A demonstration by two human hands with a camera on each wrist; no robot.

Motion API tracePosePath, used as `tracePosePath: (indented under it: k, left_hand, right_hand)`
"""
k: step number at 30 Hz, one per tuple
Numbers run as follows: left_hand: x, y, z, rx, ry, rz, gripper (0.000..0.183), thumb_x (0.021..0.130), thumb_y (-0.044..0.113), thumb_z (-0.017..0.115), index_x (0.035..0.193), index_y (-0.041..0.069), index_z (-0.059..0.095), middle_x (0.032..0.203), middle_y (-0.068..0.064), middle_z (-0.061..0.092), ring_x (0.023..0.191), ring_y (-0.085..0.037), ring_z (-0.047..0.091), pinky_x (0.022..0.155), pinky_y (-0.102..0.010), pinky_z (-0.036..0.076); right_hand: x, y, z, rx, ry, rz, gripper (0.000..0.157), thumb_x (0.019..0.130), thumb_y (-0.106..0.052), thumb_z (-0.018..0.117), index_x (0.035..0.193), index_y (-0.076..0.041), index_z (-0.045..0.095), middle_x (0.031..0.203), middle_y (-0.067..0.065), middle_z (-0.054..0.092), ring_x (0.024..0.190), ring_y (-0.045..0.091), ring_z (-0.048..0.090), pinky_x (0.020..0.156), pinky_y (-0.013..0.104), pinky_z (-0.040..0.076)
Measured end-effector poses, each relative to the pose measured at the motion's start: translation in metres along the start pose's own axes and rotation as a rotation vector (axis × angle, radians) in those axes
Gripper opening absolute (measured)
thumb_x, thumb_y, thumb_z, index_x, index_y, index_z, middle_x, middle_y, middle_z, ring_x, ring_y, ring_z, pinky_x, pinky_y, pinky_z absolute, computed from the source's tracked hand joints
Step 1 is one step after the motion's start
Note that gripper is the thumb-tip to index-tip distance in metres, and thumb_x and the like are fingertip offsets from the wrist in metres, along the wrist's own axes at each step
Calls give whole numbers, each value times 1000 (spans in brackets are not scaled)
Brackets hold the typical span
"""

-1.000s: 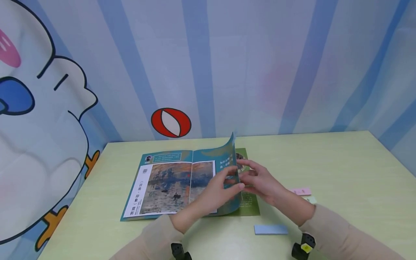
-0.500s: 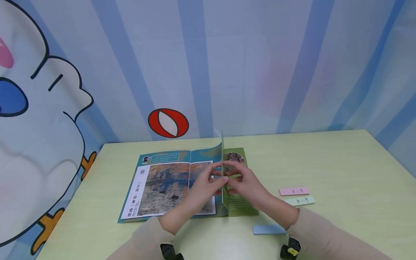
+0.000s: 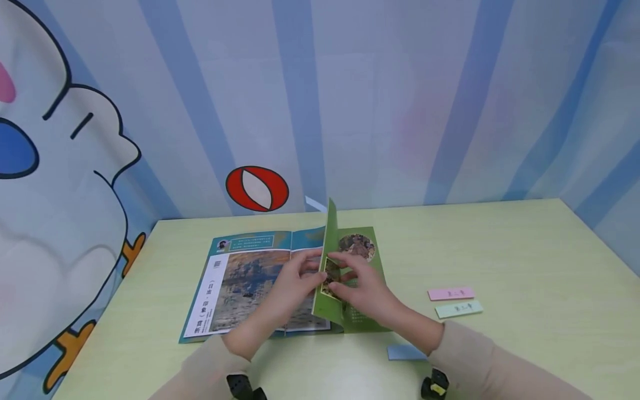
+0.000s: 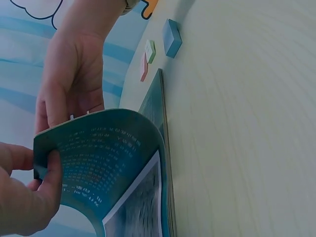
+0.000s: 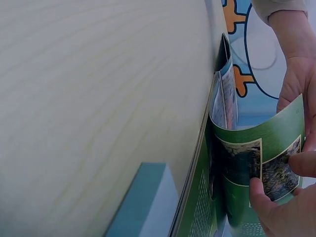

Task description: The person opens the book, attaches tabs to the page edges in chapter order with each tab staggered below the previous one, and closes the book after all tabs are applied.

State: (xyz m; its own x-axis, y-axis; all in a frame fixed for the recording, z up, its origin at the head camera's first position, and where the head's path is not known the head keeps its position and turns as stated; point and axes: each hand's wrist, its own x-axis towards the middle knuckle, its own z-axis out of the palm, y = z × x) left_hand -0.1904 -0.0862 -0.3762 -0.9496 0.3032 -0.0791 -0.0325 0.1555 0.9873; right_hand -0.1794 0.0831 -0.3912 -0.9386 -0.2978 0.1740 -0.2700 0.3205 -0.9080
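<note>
An open magazine lies on the table, a painting printed across its blue spread. One page stands nearly upright between my hands, its green side with pictures facing right. My left hand pinches this page's free edge, the thumb on the blue text side in the left wrist view. With its fingertips, my right hand touches the page's green side; in the right wrist view its fingers rest by the printed pictures. The left hand's fingertips behind the page are partly hidden.
Right of the magazine lie a pink labelled strip and a pale green labelled strip. A blue block sits near my right forearm, partly covered by it. A striped, cartoon-printed backdrop hangs behind the table.
The lifted page has swung leftward past upright, and its green side now shows. Both hands have moved left with it. More of the green page underneath is exposed.
</note>
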Motion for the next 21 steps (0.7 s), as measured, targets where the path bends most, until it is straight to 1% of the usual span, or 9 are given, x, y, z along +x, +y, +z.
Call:
tracePosePath:
  k: [4, 8, 12, 16, 19, 21]
  left_hand:
    - [-4, 2, -8, 16, 35, 1, 44, 91, 4, 56, 134, 8, 46, 112, -14, 60, 97, -26, 61, 76, -38, 54]
    - [-8, 2, -16, 20, 69, -12, 45, 90, 3, 57, 134, 9, 47, 110, -11, 61, 98, -24, 61, 77, -38, 53]
    - [-12, 2, -25, 16, 90, -31, 45, 90, 4, 58, 133, 11, 48, 110, -10, 62, 98, -23, 61, 78, -39, 53]
    - [-15, 2, -31, 6, 104, -46, 45, 90, 4, 58, 133, 11, 48, 110, -11, 62, 97, -24, 61, 77, -38, 54]
    - [-18, 2, -36, -2, 111, -47, 44, 90, 3, 57, 133, 10, 48, 111, -12, 62, 98, -24, 61, 77, -38, 53]
    - [-20, 2, -40, 4, 118, -43, 44, 90, 3, 57, 133, 10, 48, 112, -13, 62, 98, -24, 61, 77, -37, 53]
  right_hand:
    - [-1, -2, 5, -58, 16, -32, 53, 83, -2, 67, 133, -9, 49, 118, 14, 51, 94, 26, 58, 69, 27, 52]
    - [-2, -4, 10, -91, 10, -56, 54, 83, -2, 68, 133, -8, 49, 119, 13, 51, 95, 26, 58, 69, 25, 52]
    - [-2, -5, 13, -86, -10, -47, 52, 84, -2, 66, 133, -7, 49, 119, 13, 50, 96, 26, 57, 68, 24, 51]
    - [-2, -7, 17, -75, -21, -35, 50, 85, -2, 65, 132, -6, 49, 119, 14, 49, 96, 26, 55, 58, 23, 52]
    - [-2, -9, 20, -67, -35, -34, 50, 85, -3, 65, 132, -5, 49, 117, 14, 48, 90, 25, 57, 50, 23, 51]
    - [-1, -10, 21, -73, -41, -45, 49, 85, -4, 65, 132, -4, 49, 115, 14, 48, 89, 25, 57, 54, 22, 52]
